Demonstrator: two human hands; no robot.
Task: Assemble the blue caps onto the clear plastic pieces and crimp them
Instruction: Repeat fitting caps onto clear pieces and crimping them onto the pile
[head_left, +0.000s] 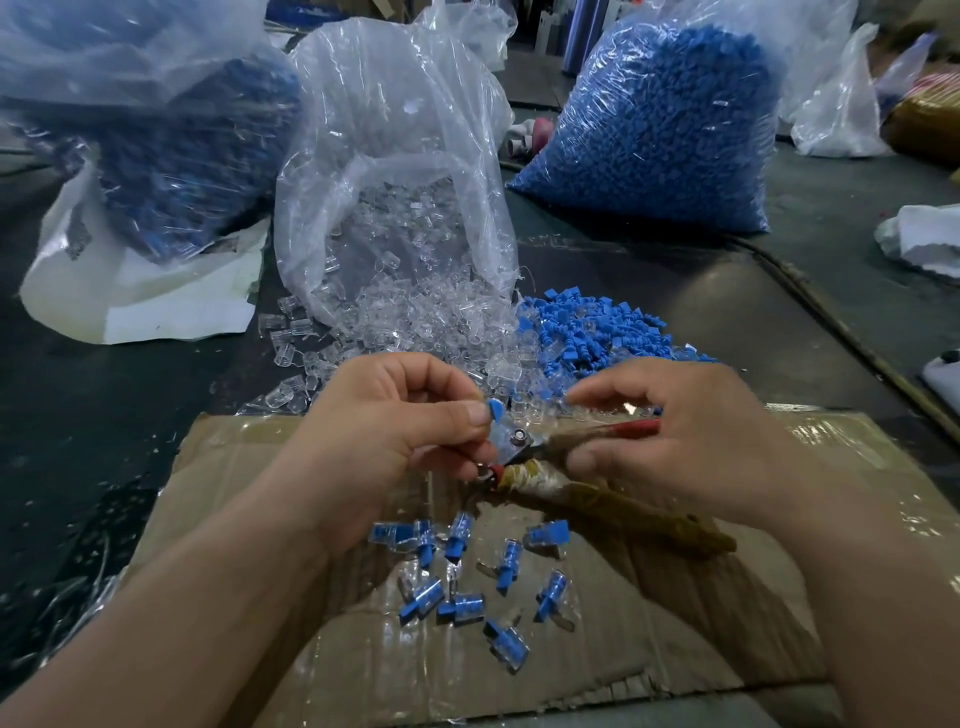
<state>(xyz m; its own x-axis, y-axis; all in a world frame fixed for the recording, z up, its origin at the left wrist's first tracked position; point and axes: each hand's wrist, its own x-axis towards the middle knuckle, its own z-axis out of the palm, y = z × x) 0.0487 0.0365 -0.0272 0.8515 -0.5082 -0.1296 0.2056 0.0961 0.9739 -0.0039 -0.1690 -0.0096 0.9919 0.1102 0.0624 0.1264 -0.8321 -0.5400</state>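
My left hand pinches a clear plastic piece with a blue cap between thumb and fingers. My right hand grips pliers with red, cloth-wrapped handles, whose jaws meet the clear piece. Loose clear pieces spill from an open bag in front of my hands. A heap of loose blue caps lies to their right. Several assembled blue-and-clear pieces lie on the cardboard below my hands.
A full bag of blue caps stands at the back right, and another bag with blue parts at the back left. White plastic sheets and bags lie at both sides on the dark table.
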